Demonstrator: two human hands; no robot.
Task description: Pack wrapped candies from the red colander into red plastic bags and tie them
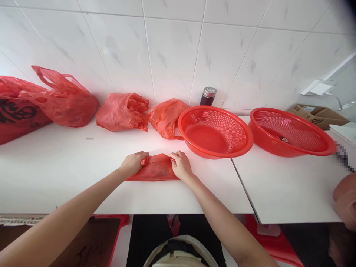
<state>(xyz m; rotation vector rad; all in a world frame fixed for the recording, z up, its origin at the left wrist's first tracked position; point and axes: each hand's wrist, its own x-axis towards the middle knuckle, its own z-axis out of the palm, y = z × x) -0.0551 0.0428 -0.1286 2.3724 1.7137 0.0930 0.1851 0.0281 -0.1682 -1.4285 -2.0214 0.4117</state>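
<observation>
Both of my hands were on the small red bag [157, 170], which lay flattened on the white counter [69, 167] near its front edge, straight in front of me. My left hand [133, 162] sat at the bag's left end, its fingers curled down and closed on a bunched bit of plastic. My right hand [180, 165] sat at the right end, fingers bent over and gripping the gathered edge, so the bag was stretched between the two.

Just beyond my right hand and a little to the right stood a red mesh basket [215, 131], near the bag but apart from it. A second red basket [292, 131] sat further right on the adjoining surface, with something small in its bottom that I could not make out. Behind the first basket a dark flask [208, 96] with a metal cap stood against the tiled wall [172, 48].

Along the wall to the left lay an orange-red bag [167, 116], right beside the first basket's rim, then a crumpled red bag [122, 112], then a large red bag [63, 98] with its handles up, and at the far left a printed red bag [16, 115] with black marks. A cardboard box [317, 115] lay at the far right, behind the second basket. Part of another person [346, 202] showed at the right edge.
</observation>
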